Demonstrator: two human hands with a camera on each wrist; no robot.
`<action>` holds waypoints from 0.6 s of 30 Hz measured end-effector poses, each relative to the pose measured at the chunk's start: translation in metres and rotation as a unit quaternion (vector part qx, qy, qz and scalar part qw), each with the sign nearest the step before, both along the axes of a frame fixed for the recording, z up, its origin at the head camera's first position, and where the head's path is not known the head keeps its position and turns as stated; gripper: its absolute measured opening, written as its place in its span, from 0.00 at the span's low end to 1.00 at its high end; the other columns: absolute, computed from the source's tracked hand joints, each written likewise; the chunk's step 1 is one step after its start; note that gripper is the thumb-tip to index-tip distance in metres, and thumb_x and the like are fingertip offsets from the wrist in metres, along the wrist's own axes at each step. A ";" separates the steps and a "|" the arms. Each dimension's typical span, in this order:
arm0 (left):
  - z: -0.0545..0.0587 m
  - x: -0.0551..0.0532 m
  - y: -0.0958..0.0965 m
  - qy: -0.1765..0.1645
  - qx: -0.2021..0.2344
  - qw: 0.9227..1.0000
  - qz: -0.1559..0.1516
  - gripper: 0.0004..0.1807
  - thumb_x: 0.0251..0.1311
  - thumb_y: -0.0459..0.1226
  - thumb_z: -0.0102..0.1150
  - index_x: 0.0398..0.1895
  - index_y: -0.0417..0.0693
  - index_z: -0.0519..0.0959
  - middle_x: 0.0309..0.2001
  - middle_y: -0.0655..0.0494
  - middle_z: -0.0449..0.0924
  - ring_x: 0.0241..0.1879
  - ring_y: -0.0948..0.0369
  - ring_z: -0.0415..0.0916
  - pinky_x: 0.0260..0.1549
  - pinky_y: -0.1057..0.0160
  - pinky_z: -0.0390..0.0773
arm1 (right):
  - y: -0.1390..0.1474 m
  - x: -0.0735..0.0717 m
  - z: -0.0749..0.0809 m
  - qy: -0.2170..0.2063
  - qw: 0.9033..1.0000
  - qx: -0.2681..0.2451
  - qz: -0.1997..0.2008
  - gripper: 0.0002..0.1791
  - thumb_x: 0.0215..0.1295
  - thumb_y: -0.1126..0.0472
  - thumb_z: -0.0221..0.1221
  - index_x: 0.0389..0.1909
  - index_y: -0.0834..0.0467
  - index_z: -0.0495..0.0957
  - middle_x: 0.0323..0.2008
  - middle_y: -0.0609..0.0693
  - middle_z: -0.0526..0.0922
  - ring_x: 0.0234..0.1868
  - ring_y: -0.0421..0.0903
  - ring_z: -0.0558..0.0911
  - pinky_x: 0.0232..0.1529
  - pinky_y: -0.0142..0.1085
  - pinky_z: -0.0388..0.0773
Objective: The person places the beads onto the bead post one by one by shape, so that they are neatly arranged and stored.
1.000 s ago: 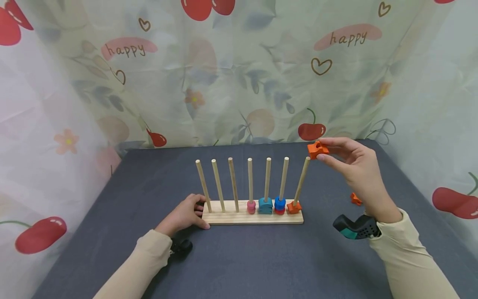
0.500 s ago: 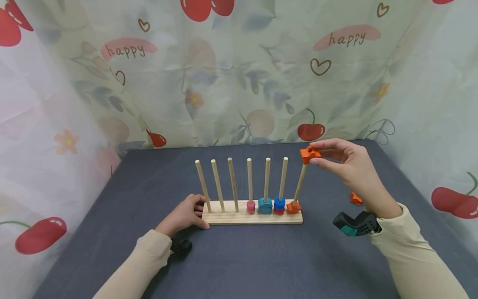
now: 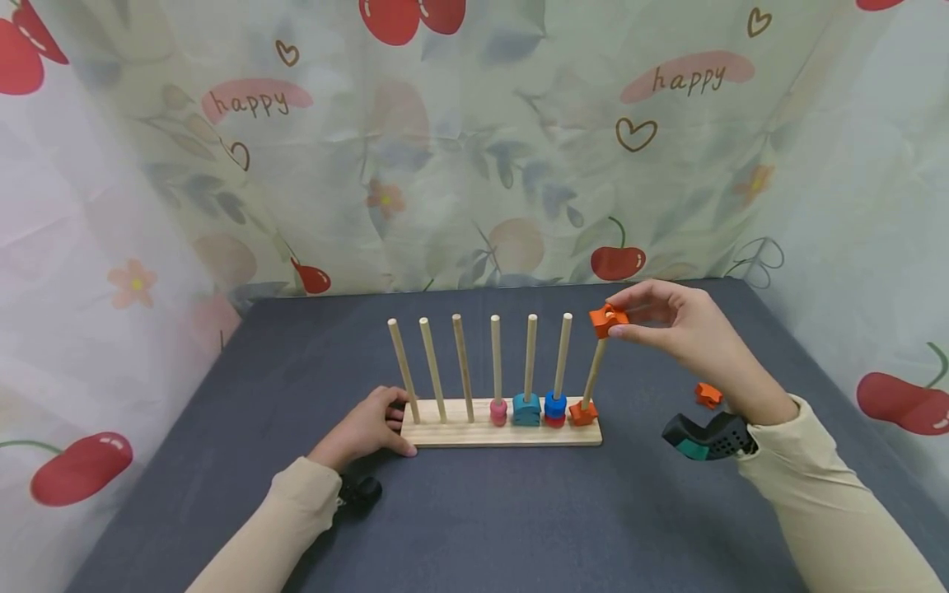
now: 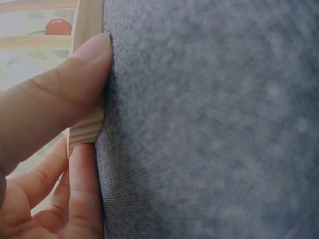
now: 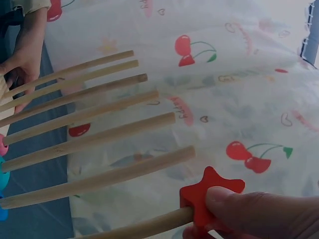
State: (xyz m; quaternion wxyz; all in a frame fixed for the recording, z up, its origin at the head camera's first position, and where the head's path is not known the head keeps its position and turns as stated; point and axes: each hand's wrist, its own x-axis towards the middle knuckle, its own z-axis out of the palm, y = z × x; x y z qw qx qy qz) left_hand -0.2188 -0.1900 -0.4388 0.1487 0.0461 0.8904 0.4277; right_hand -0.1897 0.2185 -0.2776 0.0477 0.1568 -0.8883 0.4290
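Observation:
My right hand (image 3: 678, 329) pinches an orange star bead (image 3: 608, 320) at the top of the rightmost wooden peg (image 3: 594, 375). In the right wrist view the peg's end meets the star bead (image 5: 203, 196), my thumb pressing its face. My left hand (image 3: 371, 424) grips the left end of the pale wooden base (image 3: 474, 436); in the left wrist view the thumb lies along the edge of the base (image 4: 89, 130). Another orange star (image 3: 583, 413) sits at the foot of that same peg.
Along the base, other pegs carry pink beads (image 3: 498, 411), a teal piece (image 3: 526, 409) and blue and red beads (image 3: 555, 408); the three left pegs are bare. A loose orange star (image 3: 708, 395) lies on the dark tablecloth (image 3: 504, 519) under the right forearm. A printed curtain (image 3: 460, 148) hangs behind.
My right hand has moved left and slightly down, bringing the orange star bead from beside the rightmost peg onto its tip. The left hand and base have stayed in place.

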 end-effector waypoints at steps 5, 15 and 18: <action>-0.001 0.000 0.001 0.003 -0.003 1.000 0.003 0.45 0.31 0.29 0.82 0.60 0.39 0.70 0.54 0.45 0.68 0.50 0.53 0.76 0.47 0.57 0.81 | 0.001 -0.002 -0.008 -0.022 0.999 0.023 0.004 0.21 0.57 0.51 0.68 0.50 0.53 0.80 0.47 0.50 0.84 0.44 0.35 0.83 0.44 0.28 0.78; 0.000 0.000 0.001 0.003 -0.007 1.000 0.003 0.45 0.31 0.29 0.82 0.60 0.39 0.70 0.54 0.45 0.67 0.50 0.53 0.76 0.46 0.57 0.81 | -0.003 -0.012 -0.045 -0.058 0.996 0.058 0.022 0.15 0.55 0.59 0.70 0.42 0.57 0.79 0.41 0.52 0.86 0.45 0.49 0.84 0.44 0.43 0.81; 0.000 0.000 0.001 0.004 -0.011 1.000 0.004 0.45 0.31 0.29 0.82 0.60 0.39 0.70 0.53 0.45 0.68 0.50 0.53 0.76 0.47 0.57 0.81 | -0.005 -0.014 -0.061 -0.062 0.995 0.072 0.028 0.15 0.54 0.59 0.71 0.40 0.58 0.79 0.39 0.51 0.86 0.43 0.48 0.85 0.44 0.44 0.82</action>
